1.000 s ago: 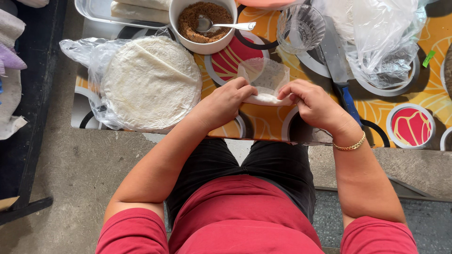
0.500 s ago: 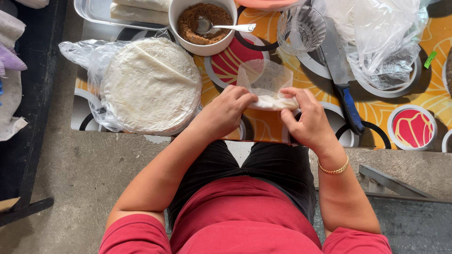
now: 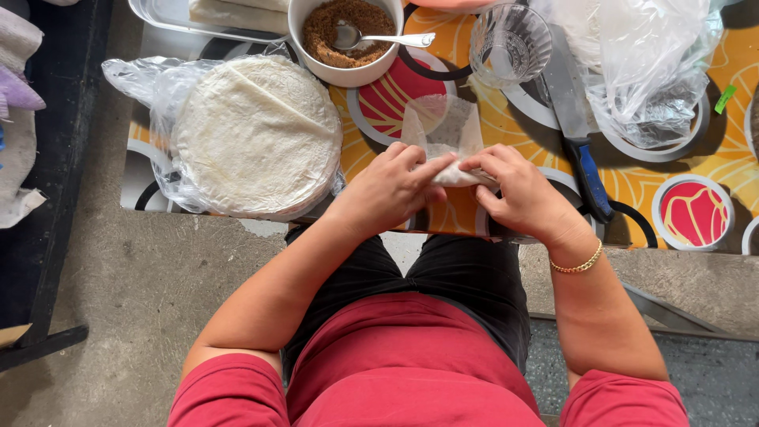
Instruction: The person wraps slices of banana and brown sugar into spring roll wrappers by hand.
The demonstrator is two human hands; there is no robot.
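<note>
A stack of wrappers (image 3: 257,134) in a plastic bag lies at the table's (image 3: 474,213) left edge. Near the front edge, the left hand (image 3: 387,190) and right hand (image 3: 522,194) both pinch a thin wrapper (image 3: 447,138), fingers curled around its rolled near end. A blue-handled knife (image 3: 581,138) lies just beside the right hand.

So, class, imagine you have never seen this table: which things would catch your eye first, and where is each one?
Probably the two hands, left hand and right hand, meeting at the table's near edge, both pinching a thin translucent wrapper that is partly rolled. To their left lies a big round stack of pale wrappers in a plastic bag. Beyond them stands a white bowl of brown filling with a spoon.
</note>
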